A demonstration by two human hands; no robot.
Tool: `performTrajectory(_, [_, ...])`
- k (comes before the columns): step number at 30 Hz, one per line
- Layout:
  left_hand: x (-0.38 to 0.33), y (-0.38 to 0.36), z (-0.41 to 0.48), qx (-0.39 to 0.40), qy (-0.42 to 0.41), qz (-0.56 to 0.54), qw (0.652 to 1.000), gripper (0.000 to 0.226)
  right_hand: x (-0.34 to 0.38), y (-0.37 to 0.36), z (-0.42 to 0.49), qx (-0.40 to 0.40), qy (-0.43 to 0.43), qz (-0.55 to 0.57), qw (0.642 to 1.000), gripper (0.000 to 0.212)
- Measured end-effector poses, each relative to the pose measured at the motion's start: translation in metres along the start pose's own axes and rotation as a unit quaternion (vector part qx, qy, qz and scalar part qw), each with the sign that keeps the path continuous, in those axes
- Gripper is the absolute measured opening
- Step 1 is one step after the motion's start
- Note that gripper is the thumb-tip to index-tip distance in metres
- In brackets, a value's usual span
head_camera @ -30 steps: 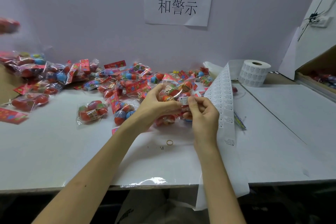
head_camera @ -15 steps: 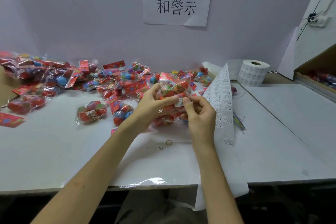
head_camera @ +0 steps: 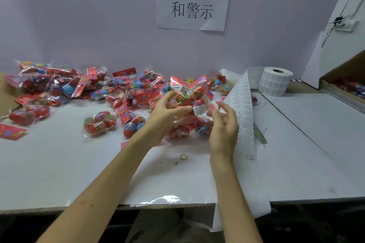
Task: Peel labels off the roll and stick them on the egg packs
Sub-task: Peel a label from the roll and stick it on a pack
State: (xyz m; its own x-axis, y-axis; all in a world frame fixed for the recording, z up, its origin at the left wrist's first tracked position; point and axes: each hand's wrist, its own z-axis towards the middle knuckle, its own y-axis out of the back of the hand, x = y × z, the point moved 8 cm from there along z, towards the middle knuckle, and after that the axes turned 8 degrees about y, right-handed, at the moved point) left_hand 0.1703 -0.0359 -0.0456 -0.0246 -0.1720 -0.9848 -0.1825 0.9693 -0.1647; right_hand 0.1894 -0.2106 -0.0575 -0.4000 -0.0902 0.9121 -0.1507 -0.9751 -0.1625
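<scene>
A heap of egg packs (head_camera: pixel 59 87) lies along the back left of the white desk (head_camera: pixel 296 154): clear crinkly bags with red printed header cards, each holding several small eggs, mostly red with some blue, green and pink. One loose pack (head_camera: pixel 99 123) lies apart from the heap, nearer the front edge, flat on the desk. Toward the middle, the left hand (head_camera: pixel 167 112) holds a raised egg pack (head_camera: pixel 189 94) above the desk. Its fingers are curled round the left side of the bag and its thumb lies across the front. This pack stands upright with its red header card at the top and its eggs bunched below. A small white label (head_camera: pixel 199 109) with black print and a warning triangle is stuck on the front, just past the tip of the thumb. More packs lie on the desk beneath it. A rubber band (head_camera: pixel 183 157) lies on the desk nearer the front edge. The right hand (head_camera: pixel 223 124) is just beside the pack's right edge, fingers loosely bent and spread, gripping nothing. Behind it a long strip of labels (head_camera: pixel 244 104) on white backing runs from the back of the desk and hangs over the front edge. It leads from the label roll (head_camera: pixel 275 81), which stands on end near the wall at the back right.
</scene>
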Motion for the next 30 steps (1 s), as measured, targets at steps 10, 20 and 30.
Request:
performTrajectory(10, [-0.004, 0.005, 0.001, -0.01, -0.03, 0.013, 0.999, 0.071, 0.133, 0.054, -0.022, -0.203, 0.322, 0.066, 0.922, 0.026])
performTrajectory(20, [-0.012, 0.013, 0.001, -0.086, -0.096, 0.112, 0.985, 0.02, 0.076, -0.042, 0.057, 0.328, 0.111, -0.188, 0.919, 0.066])
performTrajectory(30, [-0.032, 0.014, 0.026, -0.095, -0.103, 0.192, 0.971, 0.048, 0.035, -0.087, 0.11, 0.614, 0.051, -0.2, 0.762, 0.038])
